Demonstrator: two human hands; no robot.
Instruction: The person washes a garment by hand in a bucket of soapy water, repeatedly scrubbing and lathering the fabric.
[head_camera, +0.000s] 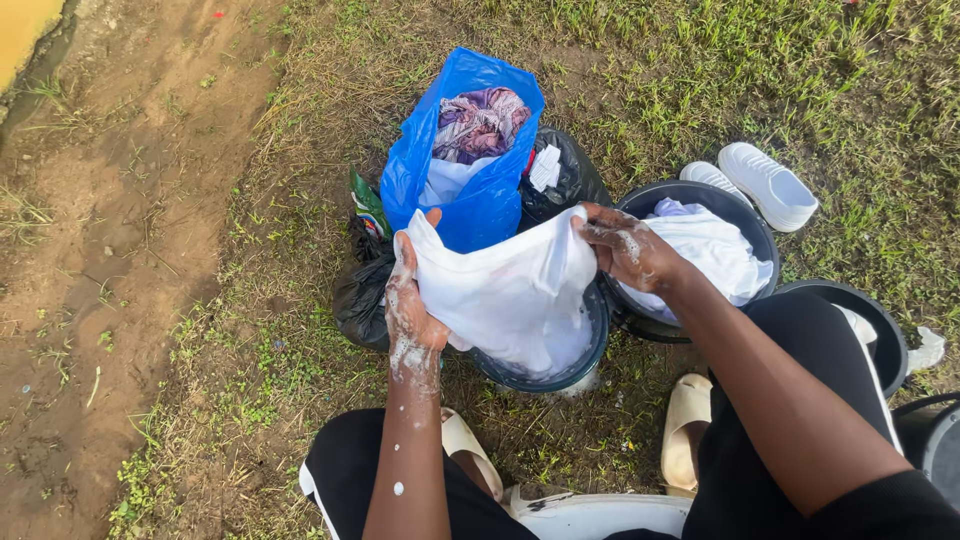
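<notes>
A wet white garment (510, 285) is stretched between both of my hands above a dark round wash basin (590, 350). My left hand (412, 300), flecked with soap suds, grips the cloth's left edge. My right hand (625, 245), also soapy, pinches the cloth's upper right corner. The lower part of the cloth hangs down into the basin.
A blue plastic bag (470, 195) of clothes stands behind the basin, with black bags (365, 290) beside it. A second dark basin (745, 215) holds white laundry. White sneakers (765, 185) lie on the grass at right. Beige slides (685, 425) are on my feet. Bare dirt runs along the left.
</notes>
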